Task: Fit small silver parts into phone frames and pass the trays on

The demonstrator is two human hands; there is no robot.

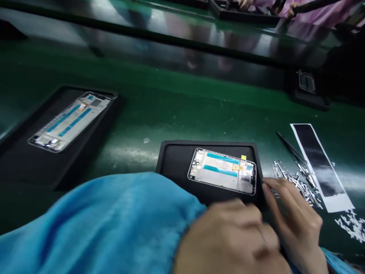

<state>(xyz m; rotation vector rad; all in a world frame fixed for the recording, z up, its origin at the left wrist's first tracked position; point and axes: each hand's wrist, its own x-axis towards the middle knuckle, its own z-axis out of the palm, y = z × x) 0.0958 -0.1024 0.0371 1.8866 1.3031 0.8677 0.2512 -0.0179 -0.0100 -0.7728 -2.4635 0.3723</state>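
A phone frame [221, 179] with blue strips and a small yellow tab lies in a black tray [176, 146] in front of me. My right hand [296, 217] is at the tray's right rim, thumb and forefinger pinched together on that edge. My left hand [230, 239], blurred and close to the camera, reaches across from a blue sleeve below the tray. Its fingers are curled in, and whatever they hold is hidden. Small silvery strips [299, 186] lie in a loose pile just beyond my right hand.
Another phone frame [71, 121] rests in a black tray [17, 160] on the left. At right are dark tweezers [289, 146], a white-edged black sheet [319, 163] and white scraps [352, 226]. A further tray [310, 99] stands at back right. Co-workers' hands [245, 3] show beyond the green table [137, 125].
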